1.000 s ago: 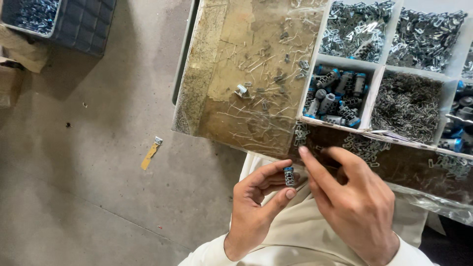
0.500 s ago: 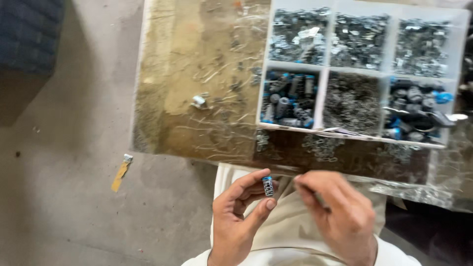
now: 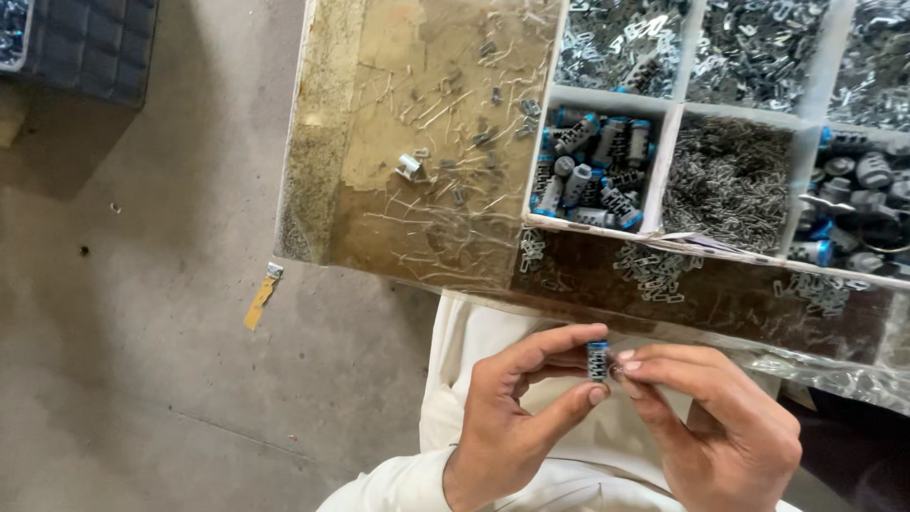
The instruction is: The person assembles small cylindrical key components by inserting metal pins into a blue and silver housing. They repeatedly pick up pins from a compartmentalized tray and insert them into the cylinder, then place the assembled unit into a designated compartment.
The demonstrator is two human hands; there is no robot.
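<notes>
The worktable (image 3: 417,114), covered in clear plastic, is carrying a white divided tray (image 3: 664,161) along its right side, with compartments of metal clips, thin pins and grey-blue cylinders (image 3: 592,171). One loose cylinder (image 3: 409,167) is lying near the table's middle, and a yellow scrap (image 3: 258,301) is lying on the floor off its near-left corner. Below the near edge, the left hand (image 3: 517,417) is pinching a small grey cylinder with a blue cap (image 3: 597,361) between thumb and fingers, while the right hand (image 3: 720,427) is pressing fingertips together against its side, seemingly fitting a small part. Seating it is likely calling for steady, fine alignment.
</notes>
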